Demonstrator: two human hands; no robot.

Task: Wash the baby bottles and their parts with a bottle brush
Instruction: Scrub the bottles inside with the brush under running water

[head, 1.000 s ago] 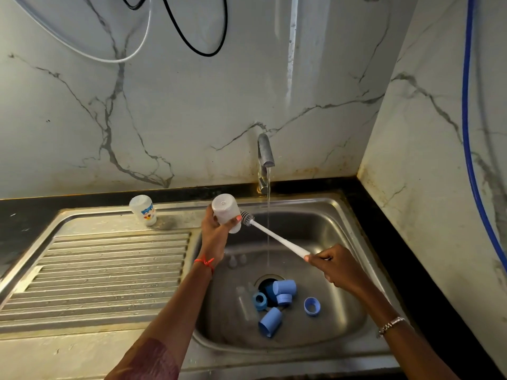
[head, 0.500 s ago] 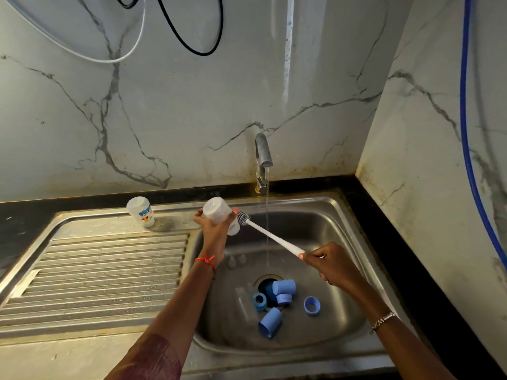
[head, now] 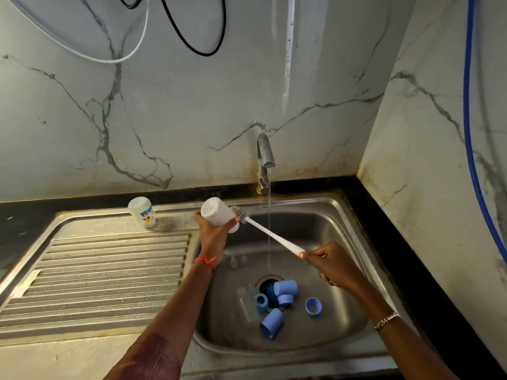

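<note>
bottle (head: 216,215) sits tilted in your left hand (head: 212,237), fingers curled round it, mouth end toward the brush (head: 271,235), likely so bristles can enter. your right hand (head: 333,266) grips the handle's end. blue parts (head: 277,300) lie at the drain; the sink (head: 315,220) gives room below, tap stream (head: 269,204) just beside the handle.

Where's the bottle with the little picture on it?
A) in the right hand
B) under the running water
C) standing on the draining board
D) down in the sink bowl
C: the picture bottle stands on the draining board, left of the left hand.
</note>
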